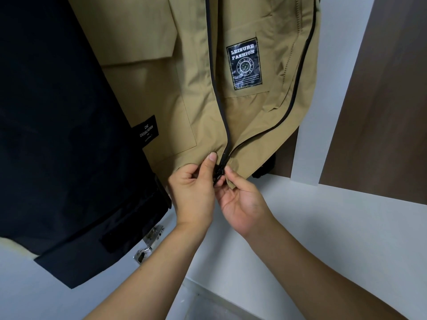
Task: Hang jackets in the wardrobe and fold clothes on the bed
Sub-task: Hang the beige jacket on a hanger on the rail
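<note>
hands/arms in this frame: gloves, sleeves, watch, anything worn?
Nothing worn that shows. The left hand and right hand are bare: no gloves, rings or bands visible. Both forearms are bare to the bottom edge of the frame, with no sleeve cuff, watch or markings in view. Fingernails are short and unpainted.

We see the tan jacket [161, 77] filling the upper middle of the frame and the dark jacket [57, 135] blocking the left, touching it. A metal hinge [147, 248] juts out at lower left. Open room lies along the white wardrobe floor [323, 215] at right and lower middle, beneath both hems.
</note>
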